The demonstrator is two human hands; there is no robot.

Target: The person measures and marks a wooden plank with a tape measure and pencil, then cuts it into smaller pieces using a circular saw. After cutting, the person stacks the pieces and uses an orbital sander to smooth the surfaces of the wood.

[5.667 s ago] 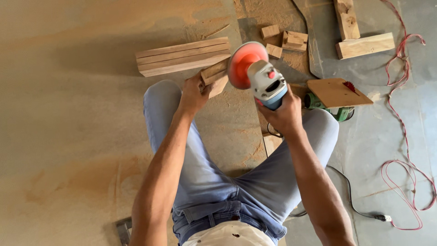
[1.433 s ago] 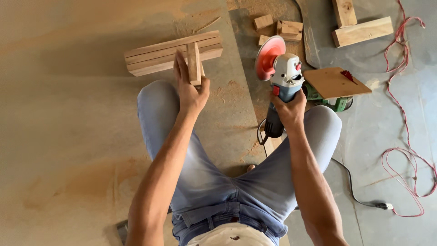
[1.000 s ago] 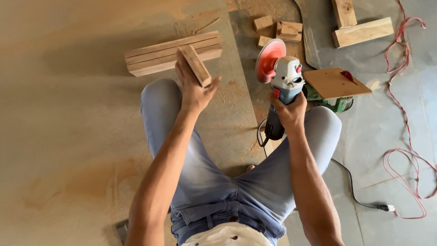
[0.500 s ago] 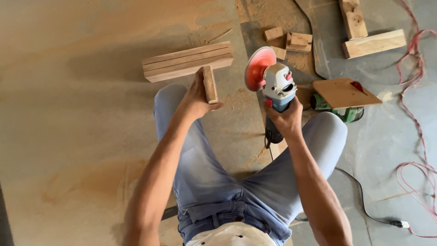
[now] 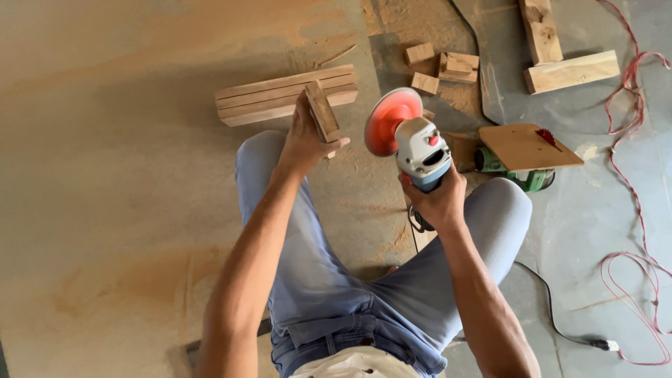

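Block and grinder have drawn closer together since half a second ago.
Left hand [image 5: 302,143] grips the wood block [image 5: 322,112]; right hand [image 5: 435,201] clamps the grinder [image 5: 420,145] — its bare orange disc [image 5: 390,120] could catch fingers.

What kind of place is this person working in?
Probably a simple woodworking shop or site floor: sawdust covers the concrete, cut wood blocks and planks lie about, and the right hand holds a sanding power tool.

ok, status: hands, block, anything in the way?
Left hand gripping small wood block, held up. Right hand gripping angle grinder, orange disc beside block, apart. Nothing between them.
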